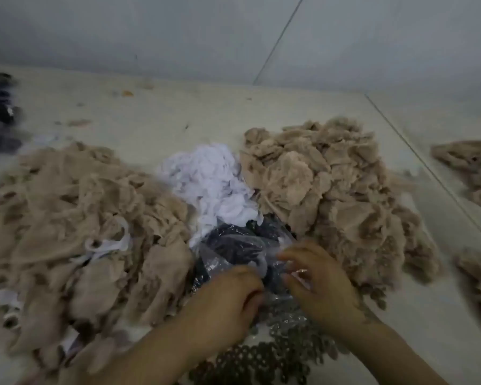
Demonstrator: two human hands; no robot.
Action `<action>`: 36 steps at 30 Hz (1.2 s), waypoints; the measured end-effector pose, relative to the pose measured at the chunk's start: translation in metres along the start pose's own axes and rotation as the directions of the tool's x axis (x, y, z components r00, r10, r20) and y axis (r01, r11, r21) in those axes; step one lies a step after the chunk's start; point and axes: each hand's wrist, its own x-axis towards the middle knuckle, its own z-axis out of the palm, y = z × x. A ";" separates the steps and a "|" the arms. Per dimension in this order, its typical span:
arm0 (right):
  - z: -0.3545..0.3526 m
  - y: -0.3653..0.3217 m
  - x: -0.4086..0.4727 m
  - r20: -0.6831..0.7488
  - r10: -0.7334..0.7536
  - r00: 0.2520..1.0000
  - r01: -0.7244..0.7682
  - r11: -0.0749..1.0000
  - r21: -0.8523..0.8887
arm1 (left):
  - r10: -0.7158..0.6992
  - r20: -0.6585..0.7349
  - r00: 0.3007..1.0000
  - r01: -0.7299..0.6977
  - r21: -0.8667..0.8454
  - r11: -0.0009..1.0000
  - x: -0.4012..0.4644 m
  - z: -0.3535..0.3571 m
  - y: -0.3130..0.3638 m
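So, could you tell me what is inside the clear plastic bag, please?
Dark navy-black fabric pieces show through the clear crinkled plastic bag. The left hand and right hand cover its near part, hiding the rest.

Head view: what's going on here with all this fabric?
A person works both hands on a clear plastic bag of dark fabric, between the left beige pile and the right beige pile, a white fabric heap behind it. The left hand grips the bag; the right hand touches the plastic with curved fingers, but blur hides any pinch.
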 end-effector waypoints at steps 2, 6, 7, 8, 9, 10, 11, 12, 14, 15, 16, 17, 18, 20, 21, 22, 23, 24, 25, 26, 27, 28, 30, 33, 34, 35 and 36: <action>0.020 0.017 0.004 -0.111 -0.020 0.994 0.012 0.997 -0.071 | 0.034 -0.090 0.995 -0.031 0.027 0.999 0.011 0.013 -0.005; 0.050 0.039 0.014 -0.297 -0.046 0.954 -0.004 0.986 -0.165 | 0.087 -0.201 0.976 -0.070 0.089 0.994 0.024 0.042 -0.011; 0.052 0.042 0.016 -0.361 -0.060 0.931 -0.002 0.986 -0.169 | 0.107 -0.210 0.972 -0.087 0.102 0.991 0.024 0.048 -0.013; 0.050 0.043 0.018 -0.411 -0.077 0.908 0.002 0.984 -0.180 | 0.131 -0.225 0.966 -0.105 0.123 0.987 0.024 0.053 -0.015; 0.049 0.044 0.020 -0.461 -0.105 0.881 0.008 0.978 -0.208 | 0.146 -0.237 0.961 -0.117 0.134 0.984 0.025 0.058 -0.017; 0.047 0.045 0.022 -0.505 -0.131 0.853 0.007 0.971 -0.241 | 0.150 -0.250 0.956 -0.116 0.148 0.982 0.024 0.063 -0.018; 0.044 0.045 0.023 -0.538 -0.149 0.829 -0.010 0.959 -0.282 | 0.155 -0.268 0.951 -0.115 0.157 0.981 0.023 0.066 -0.019; 0.042 0.045 0.022 -0.566 -0.152 0.811 -0.044 0.947 -0.317 | 0.158 -0.282 0.946 -0.114 0.164 0.980 0.021 0.070 -0.020; 0.035 0.046 0.021 -0.619 -0.118 0.776 -0.138 0.927 -0.349 | 0.154 -0.312 0.938 -0.107 0.164 0.981 0.017 0.076 -0.021; 0.030 0.046 0.022 -0.633 -0.082 0.770 -0.190 0.917 -0.351 | 0.152 -0.324 0.934 -0.102 0.166 0.981 0.015 0.079 -0.022; 0.026 0.047 0.022 -0.628 -0.031 0.777 -0.238 0.910 -0.340 | 0.147 -0.331 0.932 -0.095 0.167 0.981 0.014 0.081 -0.023; 0.022 0.048 0.022 -0.608 0.030 0.794 -0.293 0.894 -0.338 | 0.137 -0.334 0.932 -0.086 0.164 0.983 0.012 0.083 -0.023; 0.020 0.049 0.022 -0.575 0.088 0.813 -0.339 0.875 -0.345 | 0.127 -0.338 0.932 -0.077 0.156 0.985 0.012 0.086 -0.023; 0.021 0.053 0.023 -0.516 0.120 0.848 -0.343 0.866 -0.363 | 0.108 -0.358 0.927 -0.062 0.138 0.989 0.012 0.088 -0.023; 0.022 0.054 0.023 -0.501 0.100 0.860 -0.307 0.885 -0.350 | 0.096 -0.365 0.926 -0.053 0.126 0.991 0.014 0.089 -0.024; 0.024 0.055 0.023 -0.494 0.082 0.865 -0.269 0.908 -0.320 | 0.080 -0.367 0.927 -0.040 0.115 0.993 0.015 0.089 -0.025; 0.026 0.054 0.022 -0.493 0.070 0.867 -0.237 0.929 -0.285 | 0.066 -0.370 0.927 -0.029 0.105 0.994 0.017 0.089 -0.026; 0.028 0.053 0.021 -0.496 0.057 0.866 -0.208 0.945 -0.254 | 0.056 -0.378 0.924 -0.022 0.095 0.995 0.018 0.087 -0.026; 0.030 0.050 0.019 -0.512 0.023 0.859 -0.166 0.958 -0.235 | 0.053 -0.395 0.917 -0.019 0.088 0.996 0.020 0.086 -0.025; 0.033 0.047 0.016 -0.538 -0.039 0.842 -0.101 0.968 -0.229 | 0.050 -0.417 0.908 -0.021 0.072 0.997 0.023 0.085 -0.023; 0.038 0.042 0.012 -0.559 -0.123 0.820 -0.009 0.974 -0.227 | 0.032 -0.450 0.893 -0.020 0.031 0.999 0.026 0.083 -0.021; 0.044 0.036 0.009 -0.563 -0.214 0.798 0.104 0.970 -0.221 | -0.018 -0.486 0.874 -0.017 -0.069 0.997 0.029 0.081 -0.018; 0.057 0.028 0.003 -0.512 -0.382 0.770 0.324 0.924 -0.202 | -0.196 -0.471 0.860 -0.065 -0.482 0.874 0.035 0.075 -0.011; 0.072 0.024 -0.002 -0.385 -0.492 0.781 0.488 0.865 -0.114 | -0.279 -0.250 0.927 -0.156 -0.934 0.321 0.038 0.062 -0.010; 0.074 0.023 -0.004 -0.358 -0.495 0.792 0.513 0.857 -0.050 | -0.283 -0.242 0.928 -0.173 -0.953 0.248 0.037 0.060 -0.012; 0.076 0.023 -0.005 -0.341 -0.492 0.801 0.524 0.852 0.002 | -0.327 -0.251 0.911 -0.185 -0.958 0.220 0.038 0.059 -0.014; 0.077 0.023 -0.006 -0.348 -0.477 0.807 0.519 0.854 0.031 | -0.394 -0.272 0.878 -0.199 -0.956 0.218 0.039 0.060 -0.018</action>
